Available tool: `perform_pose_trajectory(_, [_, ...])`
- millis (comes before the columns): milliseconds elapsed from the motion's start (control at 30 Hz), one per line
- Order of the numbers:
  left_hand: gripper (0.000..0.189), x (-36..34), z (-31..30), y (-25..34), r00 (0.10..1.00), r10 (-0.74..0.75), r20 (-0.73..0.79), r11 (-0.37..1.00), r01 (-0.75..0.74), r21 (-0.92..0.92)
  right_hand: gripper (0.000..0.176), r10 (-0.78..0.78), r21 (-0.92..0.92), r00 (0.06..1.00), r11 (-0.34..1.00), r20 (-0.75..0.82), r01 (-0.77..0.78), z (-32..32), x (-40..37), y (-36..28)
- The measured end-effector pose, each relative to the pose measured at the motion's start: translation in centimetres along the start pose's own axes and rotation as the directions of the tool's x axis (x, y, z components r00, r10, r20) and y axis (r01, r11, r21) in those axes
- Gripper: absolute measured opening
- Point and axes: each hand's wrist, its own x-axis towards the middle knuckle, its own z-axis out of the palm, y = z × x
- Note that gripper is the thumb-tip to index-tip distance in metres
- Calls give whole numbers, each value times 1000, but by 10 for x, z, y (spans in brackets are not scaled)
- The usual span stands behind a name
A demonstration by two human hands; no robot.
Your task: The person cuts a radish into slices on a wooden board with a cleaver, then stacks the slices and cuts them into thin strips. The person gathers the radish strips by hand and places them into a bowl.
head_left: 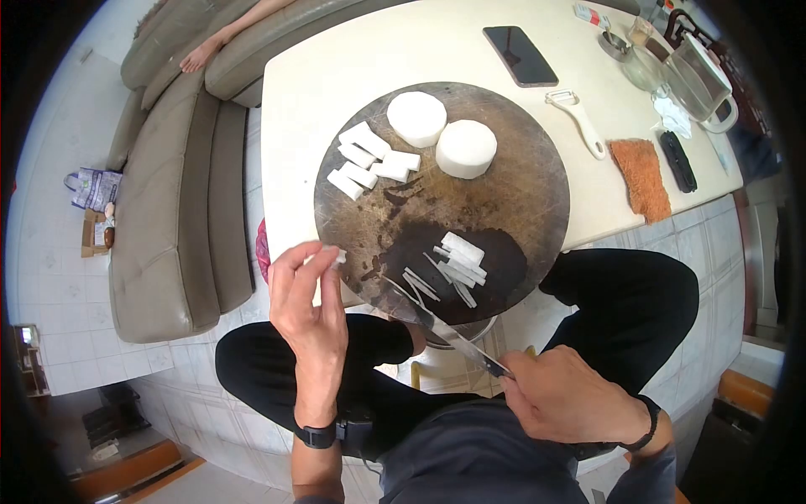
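Note:
A round dark wooden cutting board point(512, 189) lies on the pale table point(336, 76). Two thick white radish rounds point(441, 133) sit at its far side, several white slabs point(369, 161) to their left, and thin white strips point(453, 267) on the wet near part. My left hand point(309, 307) is raised at the board's near-left edge, pinching a small white piece point(336, 255) between its fingertips. My right hand point(567, 395) grips the handle of a knife point(437, 323), whose blade points up-left onto the board's near edge.
A black phone point(520, 55), a white peeler point(579, 118), an orange cloth point(642, 178), a dark case point(677, 161) and a glass pitcher point(701, 82) lie on the table's right side. A grey sofa point(172, 210) with someone's foot point(201, 57) on it stands left. My knees are under the board.

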Motion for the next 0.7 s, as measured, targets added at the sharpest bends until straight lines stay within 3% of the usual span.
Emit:
perform_pose_trajectory(167, [28,-27,8,8,994,113,3,993,-113,-31,16,49,-117,998,992,-38,-53,-4,4,1])
perform_pose_trajectory(233, [27,-34,15,14,982,189,-7,979,-189,-76,14,60,-63,986,995,-159,-71,-8,4,1])
perform_pose_trajectory(367, [30,-44,26,29,938,326,117,937,-305,-172,13,55,-86,985,994,-163,-70,-7,2,2])
perform_pose_trajectory(433, [26,-47,23,34,919,330,217,934,-285,-213,13,59,-39,986,997,-153,-66,-7,-2,1])
perform_pose_trajectory(700, [28,-53,15,32,908,320,271,940,-267,-214,15,-6,-179,994,984,-110,-13,0,-6,1])
